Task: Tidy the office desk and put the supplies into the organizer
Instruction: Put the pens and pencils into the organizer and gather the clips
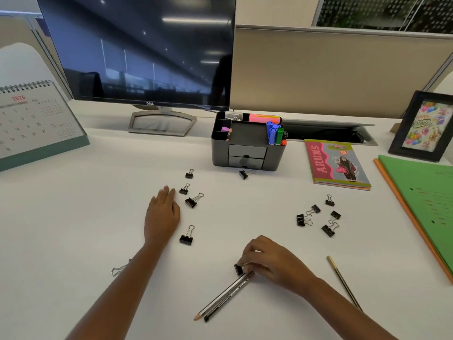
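A black desk organizer (247, 148) with two small drawers stands behind the middle of the white desk, holding blue and green markers (275, 133) and pink sticky notes. Several black binder clips lie scattered: a group by my left hand (193, 200), a cluster at the right (318, 217), one in front of the organizer (245, 174). My left hand (161, 214) rests flat on the desk with straight fingers. My right hand (267, 261) has curled fingers that pinch a black binder clip (238, 269) at the top ends of two pencils (225, 295) lying side by side.
A monitor (137, 50) stands at the back, a desk calendar (36, 123) at the left. A notebook (338, 165), green and orange folders (426, 204) and a photo frame (426, 126) lie right. A single pencil (343, 280) lies near the folders. Another clip (120, 268) peeks out by my left forearm.
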